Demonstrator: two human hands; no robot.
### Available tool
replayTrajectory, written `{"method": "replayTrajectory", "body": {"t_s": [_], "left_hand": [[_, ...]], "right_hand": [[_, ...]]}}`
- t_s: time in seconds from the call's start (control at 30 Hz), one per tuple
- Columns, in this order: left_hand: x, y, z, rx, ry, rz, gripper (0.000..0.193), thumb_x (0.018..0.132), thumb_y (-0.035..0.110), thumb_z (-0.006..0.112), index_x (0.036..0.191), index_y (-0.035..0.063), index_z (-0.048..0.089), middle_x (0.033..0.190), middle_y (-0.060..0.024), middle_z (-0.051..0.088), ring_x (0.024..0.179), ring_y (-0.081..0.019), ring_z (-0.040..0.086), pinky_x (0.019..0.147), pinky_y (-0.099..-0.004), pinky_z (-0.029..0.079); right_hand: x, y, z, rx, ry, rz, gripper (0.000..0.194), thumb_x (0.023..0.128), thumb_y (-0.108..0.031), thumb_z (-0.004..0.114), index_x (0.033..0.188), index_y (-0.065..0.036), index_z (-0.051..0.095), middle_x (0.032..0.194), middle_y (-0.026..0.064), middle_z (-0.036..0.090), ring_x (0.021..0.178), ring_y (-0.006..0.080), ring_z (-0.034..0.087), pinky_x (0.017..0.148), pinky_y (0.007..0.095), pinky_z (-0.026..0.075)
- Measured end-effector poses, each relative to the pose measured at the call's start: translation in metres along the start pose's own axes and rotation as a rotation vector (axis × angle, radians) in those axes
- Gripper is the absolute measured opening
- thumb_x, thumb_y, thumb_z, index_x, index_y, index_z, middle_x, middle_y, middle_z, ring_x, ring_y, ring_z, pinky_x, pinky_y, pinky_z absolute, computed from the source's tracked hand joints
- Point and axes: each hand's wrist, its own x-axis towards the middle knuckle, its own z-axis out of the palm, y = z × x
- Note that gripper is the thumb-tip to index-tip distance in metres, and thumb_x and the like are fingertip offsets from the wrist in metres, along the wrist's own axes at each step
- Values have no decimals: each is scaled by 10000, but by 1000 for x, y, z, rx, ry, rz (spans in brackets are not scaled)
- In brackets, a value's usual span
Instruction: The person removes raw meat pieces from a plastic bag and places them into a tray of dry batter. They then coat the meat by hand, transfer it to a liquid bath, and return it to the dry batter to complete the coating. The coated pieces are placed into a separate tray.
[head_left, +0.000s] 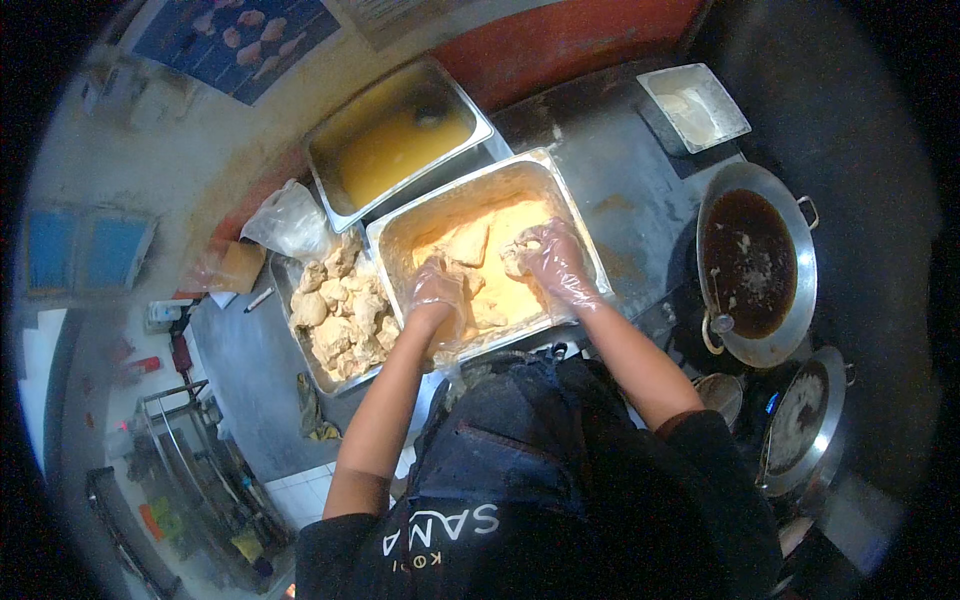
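Note:
A steel pan (459, 188) of yellowish flour (519, 212) lies before me, with both hands inside it in clear plastic gloves. My right hand (559, 259) grips a flour-coated piece (514, 257), probably chicken, near the pan's right side. At the left, my left hand (436, 286) is down in the flour, against another coated piece (472, 282); whether its fingers close on that piece is hidden. Between the hands, towards the back, rests a flat coated piece (470, 244). One more lump (490, 312) lies nearer the front wall.
Left of the pan, a tray (319, 381) holds several coated pieces (341, 315), beside a plastic bag (289, 221). Behind stands a deep pan of yellow liquid (401, 154). At right are a wok of dark oil (750, 262), a second wok (799, 420) and a small steel container (694, 112).

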Motion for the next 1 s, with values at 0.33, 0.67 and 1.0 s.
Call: {"method": "replayTrajectory", "body": {"t_s": [0.33,0.67,1.0], "left_hand": [[50,-19,56,-107,283,-182,586,875,263,733,1369,1,557,1204,-268,704,1176,-415,670,1008,-473,524],[77,-31,26,158,119,36,423,885,136,690,1303,80,666,1239,-219,716,1165,-386,686,995,-426,535],[53,-8,14,-185,-33,196,274,933,52,583,1175,91,706,1191,-202,719,1135,-361,686,953,-438,544]], "right_hand": [[1,6,7,-4,109,-173,225,726,-114,775,943,-61,758,989,157,653,982,333,645,877,414,522],[5,12,5,53,59,-193,197,744,-111,783,925,-49,740,970,147,627,955,317,639,849,411,518],[6,1,3,174,-43,17,290,757,-67,726,1039,-35,787,1111,230,685,1115,373,644,1018,428,503]]}}
